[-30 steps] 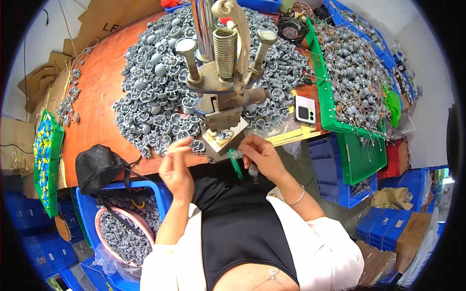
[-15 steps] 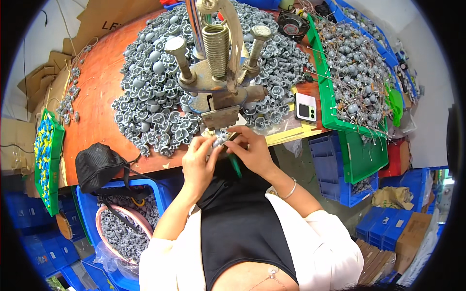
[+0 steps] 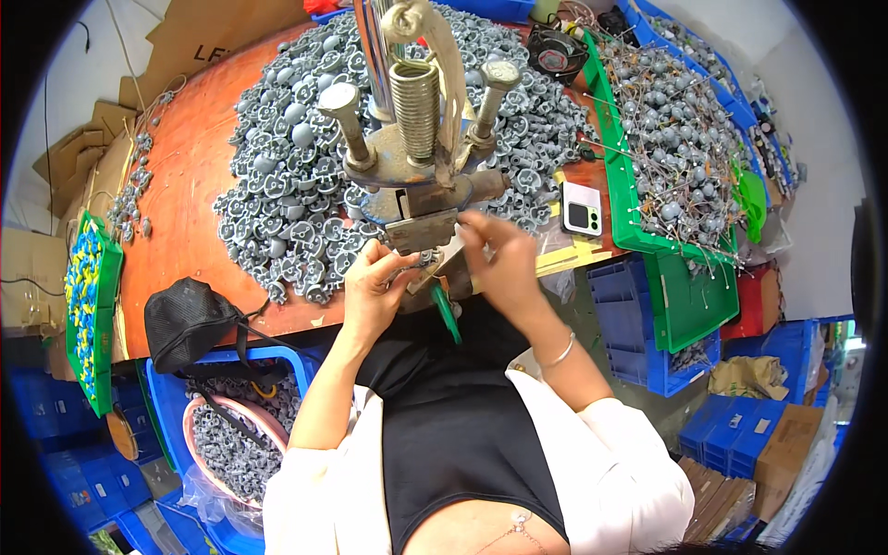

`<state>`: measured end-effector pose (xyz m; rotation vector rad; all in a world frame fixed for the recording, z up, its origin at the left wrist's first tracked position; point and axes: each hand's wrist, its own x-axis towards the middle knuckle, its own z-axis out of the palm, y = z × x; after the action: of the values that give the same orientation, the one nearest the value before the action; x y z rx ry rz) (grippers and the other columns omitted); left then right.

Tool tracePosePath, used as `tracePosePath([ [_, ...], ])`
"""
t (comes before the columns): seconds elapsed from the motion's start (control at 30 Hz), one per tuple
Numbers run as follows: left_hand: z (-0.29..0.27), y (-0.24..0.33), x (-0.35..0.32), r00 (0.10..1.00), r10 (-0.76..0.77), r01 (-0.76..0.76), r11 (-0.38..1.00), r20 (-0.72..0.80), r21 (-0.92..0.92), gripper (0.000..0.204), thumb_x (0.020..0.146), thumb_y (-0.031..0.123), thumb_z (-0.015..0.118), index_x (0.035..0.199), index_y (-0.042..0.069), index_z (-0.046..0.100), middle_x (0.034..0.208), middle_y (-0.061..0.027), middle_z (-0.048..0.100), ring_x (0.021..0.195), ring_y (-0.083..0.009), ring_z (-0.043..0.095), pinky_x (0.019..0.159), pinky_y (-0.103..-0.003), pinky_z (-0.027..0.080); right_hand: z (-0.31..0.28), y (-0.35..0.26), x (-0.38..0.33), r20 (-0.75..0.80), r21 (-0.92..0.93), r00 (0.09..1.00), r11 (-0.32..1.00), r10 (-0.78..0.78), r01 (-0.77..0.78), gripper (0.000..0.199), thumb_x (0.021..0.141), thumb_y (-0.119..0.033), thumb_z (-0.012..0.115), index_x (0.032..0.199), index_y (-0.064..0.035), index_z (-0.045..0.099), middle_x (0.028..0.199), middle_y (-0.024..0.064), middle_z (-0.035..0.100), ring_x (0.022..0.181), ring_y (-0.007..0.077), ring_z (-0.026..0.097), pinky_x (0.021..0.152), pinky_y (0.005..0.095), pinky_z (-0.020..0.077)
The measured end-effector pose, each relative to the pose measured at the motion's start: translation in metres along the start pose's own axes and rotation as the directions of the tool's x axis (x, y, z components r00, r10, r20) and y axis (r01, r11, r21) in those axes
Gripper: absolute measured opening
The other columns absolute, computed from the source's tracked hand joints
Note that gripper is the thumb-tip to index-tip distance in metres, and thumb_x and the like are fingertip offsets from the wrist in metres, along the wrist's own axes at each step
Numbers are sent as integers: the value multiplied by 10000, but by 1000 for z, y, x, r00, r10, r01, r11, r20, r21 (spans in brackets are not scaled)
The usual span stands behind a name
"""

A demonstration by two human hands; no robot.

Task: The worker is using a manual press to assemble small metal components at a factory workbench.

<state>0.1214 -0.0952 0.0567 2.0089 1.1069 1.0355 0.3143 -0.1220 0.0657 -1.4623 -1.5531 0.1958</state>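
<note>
In front of me stands a metal press with a coiled spring [image 3: 414, 113] and two upright bolts. Beneath its square lower block [image 3: 422, 233], my left hand [image 3: 374, 289] pinches a small grey plastic part [image 3: 428, 259], mostly hidden by the fingers and the block. Smeared by motion, my right hand [image 3: 504, 264] is just right of the block; its fingers are too blurred to show whether anything is in them. A green handle-like piece [image 3: 445, 313] hangs below the press, between my hands. Behind the press spreads a large pile of grey plastic parts [image 3: 296, 185].
A phone [image 3: 581, 208] lies right of the pile, near yellow tape. Beyond it, a green tray [image 3: 624, 190] holds grey balls and thin wires. A black mesh bag [image 3: 188, 319] rests at the front left edge, above a blue crate [image 3: 310, 365]. A small fan [image 3: 557, 51] stands far right.
My right hand has moved up and right, away from my left hand. The left hand stays by the press with its fingers pinched. The press head appears slightly lower.
</note>
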Motion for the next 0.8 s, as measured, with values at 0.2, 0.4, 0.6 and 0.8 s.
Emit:
tracePosePath([
  [0.2,16,12,-5,989,1,10,998,-151,69,228,674,-9,742,885,66,698,700,-60,504,613,-181,480,545,-297,382,-34,-6,138,322,811,933,462,160,-359,346,929,-102,497,1236,55,521,995,61,654,894,101,610,760,242,476],
  [0.4,20,16,-9,974,-62,77,995,-218,64,198,701,17,739,892,52,701,705,-61,517,609,-174,468,530,-296,352,-62,-67,73,-201,693,968,677,-148,248,554,879,-249,631,1304,48,436,1126,149,579,1022,212,573,885,369,451],
  [0.6,13,21,-11,988,-92,101,992,-122,73,191,738,54,725,915,27,655,757,-78,549,661,-210,532,559,-312,393,-72,-50,-13,-82,276,800,757,-595,592,256,707,-60,760,654,-74,510,701,41,566,728,236,610,823,432,492],
  [0.8,-13,23,-21,992,-45,-27,834,117,550,174,836,163,640,827,-11,638,604,-137,576,538,-315,574,530,-399,437,-127,-46,63,-264,348,918,858,-297,378,161,756,-102,750,870,-20,672,810,39,662,763,175,627,752,319,488],
])
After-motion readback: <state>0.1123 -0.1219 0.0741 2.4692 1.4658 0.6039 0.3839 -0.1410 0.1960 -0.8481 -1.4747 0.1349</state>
